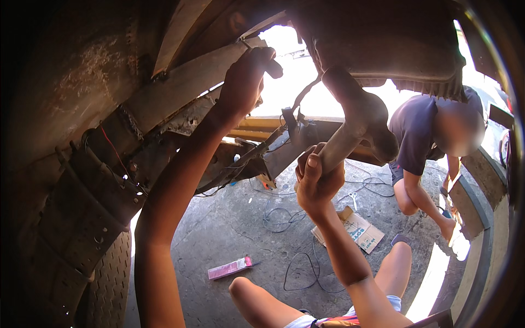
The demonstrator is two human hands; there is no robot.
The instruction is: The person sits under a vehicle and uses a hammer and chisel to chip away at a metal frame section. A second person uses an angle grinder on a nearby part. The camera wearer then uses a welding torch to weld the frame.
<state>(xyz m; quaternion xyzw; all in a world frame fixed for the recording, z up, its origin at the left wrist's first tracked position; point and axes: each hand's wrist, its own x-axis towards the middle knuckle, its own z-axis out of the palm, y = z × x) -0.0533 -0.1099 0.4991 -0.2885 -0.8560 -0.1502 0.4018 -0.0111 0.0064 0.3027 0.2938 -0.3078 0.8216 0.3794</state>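
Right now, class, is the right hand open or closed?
Closed: the right hand has its fingers curled around the shaft.

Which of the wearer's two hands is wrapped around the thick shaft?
The right hand: it is lower in the picture and closed around the lower end of the thick shaft. The left hand is higher, apart from that shaft.

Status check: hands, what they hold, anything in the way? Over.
Left hand raised by the beam, closed on a dark rod. Right hand gripping hammer by its handle. Another person bent low at right, apart from both hands.
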